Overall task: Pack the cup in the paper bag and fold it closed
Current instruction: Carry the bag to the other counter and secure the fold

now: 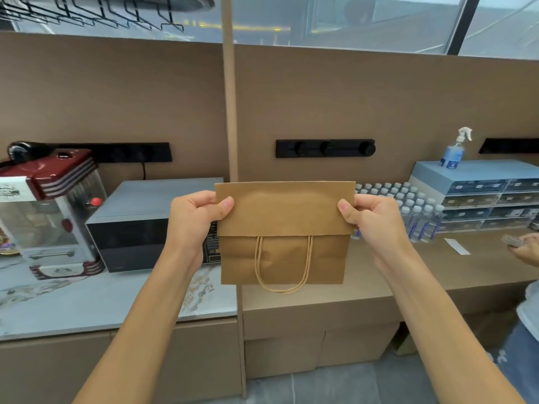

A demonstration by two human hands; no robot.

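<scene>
While the head view looks forward and down, the paper bag (284, 231) hangs in mid-air between the two hands, raised above the tabletop (364, 275) and touching nothing else. Its top is folded over toward the camera as a wide flap, and a twisted paper handle (282, 265) loops down from under that flap across the front. The left hand (194, 220) is closed on the flap's left edge, thumb pressed on the front and fingers curled behind; the right hand (372, 218) is closed on the right edge in the same pinch. The cup cannot be seen, so whether it sits inside the bag cannot be told. Below and behind the bag runs the brown tabletop, and to its left a pale marbled counter (87, 304) carries a microwave (145, 225) and a red-topped popcorn machine (49, 211). On the right stand rows of small water bottles (408, 208), a blue drawer organiser (481, 196) and a spray bottle (456, 148) on top of it. Black socket strips (325, 148) are fixed to the brown back panel, with windows above. Another person's hand (525, 249) shows at the right edge.
</scene>
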